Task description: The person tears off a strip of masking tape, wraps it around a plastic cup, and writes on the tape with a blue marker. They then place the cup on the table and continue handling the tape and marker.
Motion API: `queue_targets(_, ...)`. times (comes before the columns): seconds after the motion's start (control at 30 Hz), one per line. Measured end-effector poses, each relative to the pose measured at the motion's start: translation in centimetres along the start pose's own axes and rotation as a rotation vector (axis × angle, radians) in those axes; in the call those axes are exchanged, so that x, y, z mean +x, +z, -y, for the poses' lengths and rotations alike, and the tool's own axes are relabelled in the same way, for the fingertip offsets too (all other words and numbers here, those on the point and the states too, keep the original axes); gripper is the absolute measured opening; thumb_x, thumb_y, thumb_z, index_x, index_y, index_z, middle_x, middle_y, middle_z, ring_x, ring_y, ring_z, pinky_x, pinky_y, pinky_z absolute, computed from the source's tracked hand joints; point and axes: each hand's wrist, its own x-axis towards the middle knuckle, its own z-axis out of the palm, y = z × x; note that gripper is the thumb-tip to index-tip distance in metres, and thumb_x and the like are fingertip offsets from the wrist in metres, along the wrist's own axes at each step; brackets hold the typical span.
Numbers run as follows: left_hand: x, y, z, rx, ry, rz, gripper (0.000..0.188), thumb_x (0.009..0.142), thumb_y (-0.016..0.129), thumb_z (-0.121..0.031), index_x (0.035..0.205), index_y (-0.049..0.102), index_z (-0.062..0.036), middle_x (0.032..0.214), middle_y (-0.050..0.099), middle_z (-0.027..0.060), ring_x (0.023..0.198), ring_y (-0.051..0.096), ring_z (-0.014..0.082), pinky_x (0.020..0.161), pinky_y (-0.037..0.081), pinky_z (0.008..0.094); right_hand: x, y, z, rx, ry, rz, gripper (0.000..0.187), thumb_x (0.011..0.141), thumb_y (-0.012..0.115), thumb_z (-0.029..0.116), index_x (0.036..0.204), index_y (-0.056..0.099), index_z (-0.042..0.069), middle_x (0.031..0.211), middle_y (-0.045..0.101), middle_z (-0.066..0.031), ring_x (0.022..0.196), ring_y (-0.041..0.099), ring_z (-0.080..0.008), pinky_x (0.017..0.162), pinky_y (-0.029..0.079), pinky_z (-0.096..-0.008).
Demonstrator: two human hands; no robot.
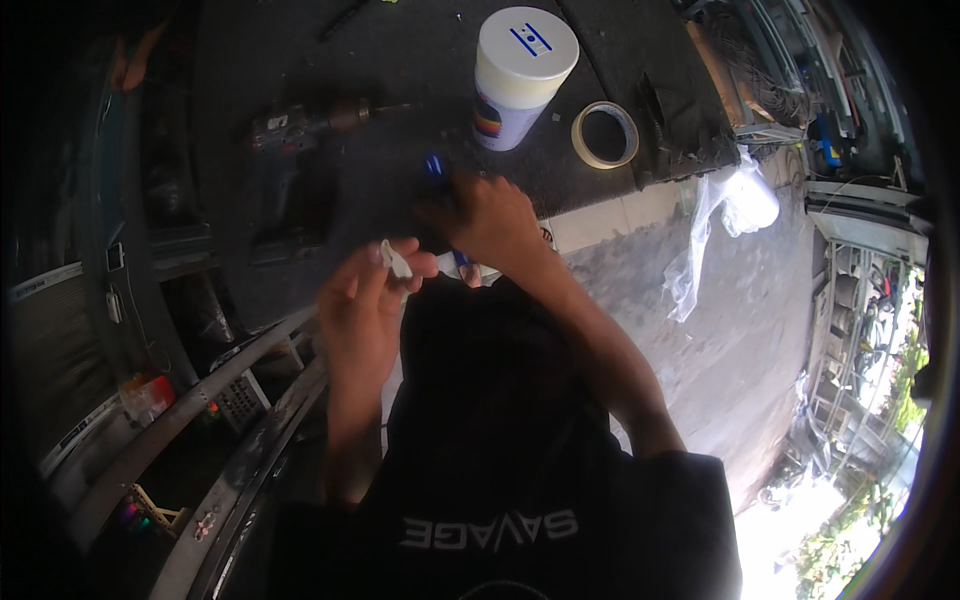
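My left hand is raised over the near edge of the dark table, with a small crumpled white scrap pinched between thumb and fingers. Close by, to the right and slightly farther off, my right hand is curled with its back toward me. A blue-ended object shows just beyond its fingers; the rest is dark and blurred, and its kind is unclear. Past my right hand stands a tall white cup with a lid and coloured print. A roll of tape lies flat to its right.
A power drill lies on the dark tabletop at the left, its bit pointing right. White plastic sheeting is on the right, beyond the table edge. Metal rails run along the lower left.
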Motion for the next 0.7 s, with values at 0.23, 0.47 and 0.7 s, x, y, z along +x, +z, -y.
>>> queue_targets(0.23,-0.6,-0.6,0.8,0.199,0.196,-0.258,0.025,0.108,0.064,-0.018,0.118,0.074,0.0037,0.096,0.078,0.0154,0.090,0.074,0.0218,0.083,0.056,0.0324,-4.1,-3.1,2.6,0.564,-0.127,-0.057,0.043,0.100,0.074,0.039,0.105,0.065,-0.002,0.091,0.073,-0.0207,0.077,0.074,-0.0369,0.067,0.057,-0.0448)
queue_targets(0.47,-1.1,0.3,0.6,0.308,0.237,-0.236,0.023,0.108,0.065,-0.018,0.107,0.075,0.0026,0.094,0.077,0.0092,0.082,0.069,0.0142,0.077,0.054,0.0293,-6.5,-3.2,4.1,0.654,-0.185,-0.082,0.015,0.097,0.077,0.010,0.097,0.069,-0.002,0.081,0.072,-0.0106,0.068,0.068,-0.0103,0.055,0.050,-0.0252)
queue_targets(0.7,-0.2,-0.2,0.3,-0.489,0.015,0.103,0.040,0.112,0.057,-0.033,0.117,0.072,0.0045,0.096,0.076,0.0154,0.089,0.073,0.0221,0.079,0.055,0.0348,-7.4,-4.7,3.9,0.986,0.014,-0.036,0.015,0.104,0.070,0.011,0.101,0.065,-0.003,0.080,0.073,-0.0071,0.071,0.068,-0.0073,0.064,0.054,-0.0227)
